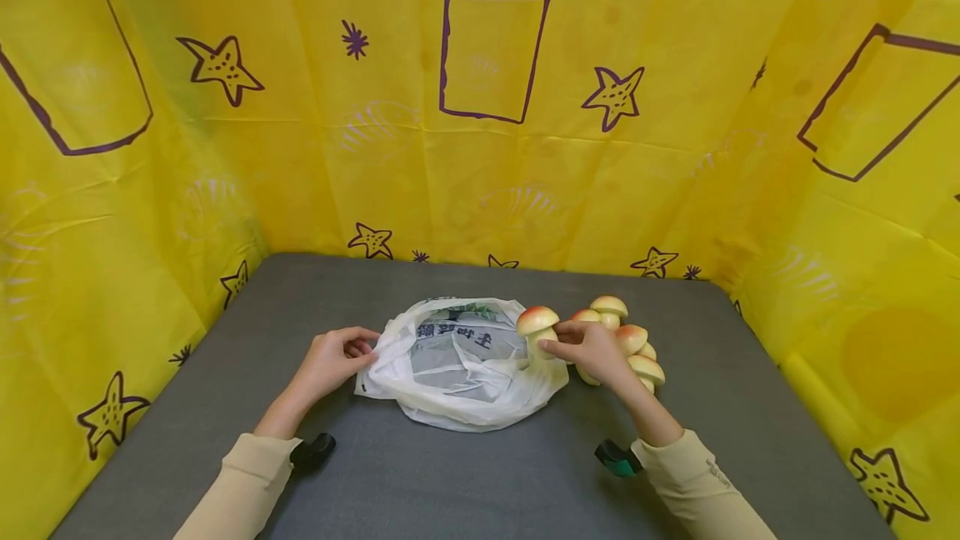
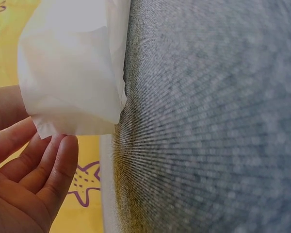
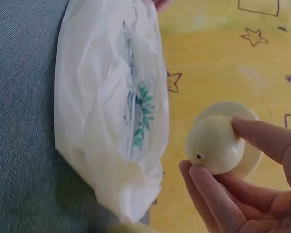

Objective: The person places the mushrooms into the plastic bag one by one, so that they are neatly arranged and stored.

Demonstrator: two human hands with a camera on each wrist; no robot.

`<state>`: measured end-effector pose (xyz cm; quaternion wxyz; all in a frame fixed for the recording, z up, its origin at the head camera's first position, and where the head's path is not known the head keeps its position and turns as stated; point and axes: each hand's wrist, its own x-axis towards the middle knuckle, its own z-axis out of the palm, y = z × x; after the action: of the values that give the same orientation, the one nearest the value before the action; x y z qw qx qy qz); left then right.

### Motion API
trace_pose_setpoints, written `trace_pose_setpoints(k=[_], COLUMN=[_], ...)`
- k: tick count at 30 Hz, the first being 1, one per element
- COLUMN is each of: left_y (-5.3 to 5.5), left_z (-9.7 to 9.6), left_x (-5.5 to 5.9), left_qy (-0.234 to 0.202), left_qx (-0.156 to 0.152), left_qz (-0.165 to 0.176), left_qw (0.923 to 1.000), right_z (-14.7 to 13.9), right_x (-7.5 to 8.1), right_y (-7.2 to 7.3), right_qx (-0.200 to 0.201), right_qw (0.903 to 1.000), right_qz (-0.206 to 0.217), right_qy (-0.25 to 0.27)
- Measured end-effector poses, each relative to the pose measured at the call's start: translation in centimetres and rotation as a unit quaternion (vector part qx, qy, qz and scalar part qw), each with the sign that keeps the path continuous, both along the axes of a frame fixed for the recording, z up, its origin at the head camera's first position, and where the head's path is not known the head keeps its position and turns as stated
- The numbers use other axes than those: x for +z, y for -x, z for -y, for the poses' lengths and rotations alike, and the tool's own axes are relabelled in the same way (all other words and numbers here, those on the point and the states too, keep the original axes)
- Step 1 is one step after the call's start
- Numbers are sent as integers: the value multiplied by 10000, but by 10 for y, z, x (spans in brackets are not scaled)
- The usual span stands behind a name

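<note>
So the left hand (image 1: pixel 337 357) has the left rim of a white plastic bag (image 1: pixel 465 417) pinched between thumb and forefinger, the other fingers loosely bent. In the left wrist view the plastic covers the very tips, so can't tell how firm the grip is. The right hand (image 1: pixel 596 350) is about half closed, thumb on one side and fingers on the other, holding a mushroom (image 1: pixel 537 325) by its pale stem. That one's up at the bag's right rim, reddish-yellow cap on top, and the right wrist view shows it apart from the plastic, with a little dark spot on the stem's end

The bag sits on a grey table (image 1: pixel 465 490), roughly midway between the left and right edges and closer to the far edge, mouth open, dark lettering and green leaves printed on it. More mushrooms (image 1: pixel 633 337) are bunched just right of it, towards the far right corner, partly hidden by the right hand. Yellow cloth (image 1: pixel 300 140) with purple starfish hangs past the far edge and both sides
</note>
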<state>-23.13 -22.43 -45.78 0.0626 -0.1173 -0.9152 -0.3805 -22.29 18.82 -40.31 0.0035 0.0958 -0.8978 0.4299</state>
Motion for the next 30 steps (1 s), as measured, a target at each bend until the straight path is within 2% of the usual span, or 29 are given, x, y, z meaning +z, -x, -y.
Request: trace_pose_setpoints(k=[10,24,30], left_y=[1,-2,-3], left_z=[1,0,0], left_x=[0,1,3], left_qy=[-7,29,7], left_qx=[-10,-21,-5], left_qz=[-48,-64,-19], left_qw=[10000,10000,10000], right_z=[26,57,70], right_x=[2,2,4], right_y=[8,18,23], right_qx=[-64,-120,-165], right_qw=[9962,9948,9951], right_qz=[707,795,903], right_qy=[510,629,380])
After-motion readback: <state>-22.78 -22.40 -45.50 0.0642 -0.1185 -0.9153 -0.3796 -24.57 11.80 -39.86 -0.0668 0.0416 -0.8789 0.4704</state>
